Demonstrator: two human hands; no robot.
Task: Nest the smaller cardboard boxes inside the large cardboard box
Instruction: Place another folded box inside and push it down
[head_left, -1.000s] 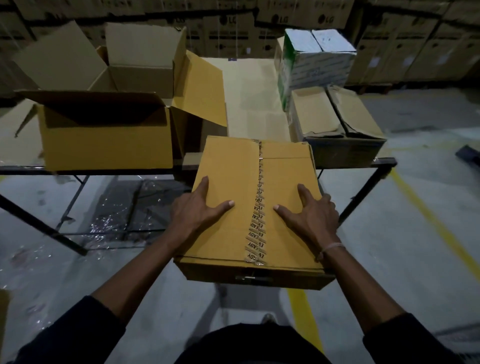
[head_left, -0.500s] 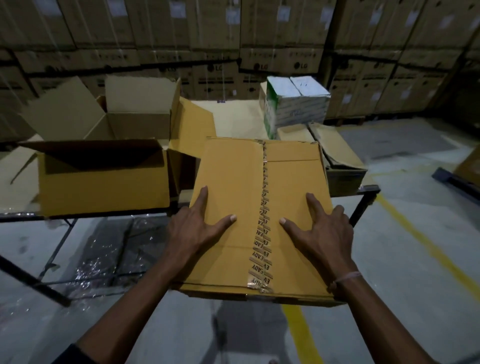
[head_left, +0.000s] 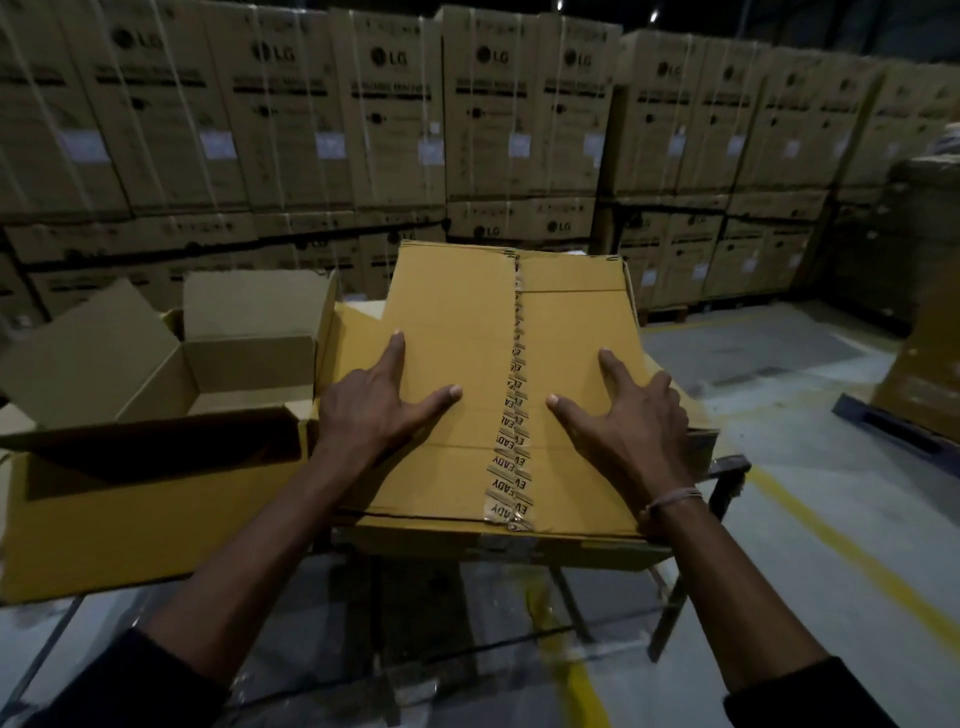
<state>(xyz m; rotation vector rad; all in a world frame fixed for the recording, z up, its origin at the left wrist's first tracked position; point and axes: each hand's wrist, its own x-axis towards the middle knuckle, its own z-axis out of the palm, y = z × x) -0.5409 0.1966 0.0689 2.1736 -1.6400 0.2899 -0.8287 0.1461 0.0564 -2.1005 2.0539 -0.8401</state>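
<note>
A closed brown cardboard box (head_left: 457, 332) with a printed tape seam down its top is held up in front of me, tilted away. My left hand (head_left: 374, 405) lies on its left top with the fingers around the left edge. My right hand (head_left: 628, 421) grips the right side the same way. The large cardboard box (head_left: 145, 514) stands to the left on the table with its flaps open; its inside is dark. The held box sits at its right flap, higher than the rim.
The table's dark metal frame (head_left: 727, 467) shows under the held box at the right. Stacked printed cartons (head_left: 498, 119) wall off the back. A pallet load (head_left: 924, 384) stands at the right. Yellow floor lines run over the grey floor.
I have lifted the closed box upward and forward, toward the table and the open large box. It now hides the white and brown boxes that stood at the table's right.
</note>
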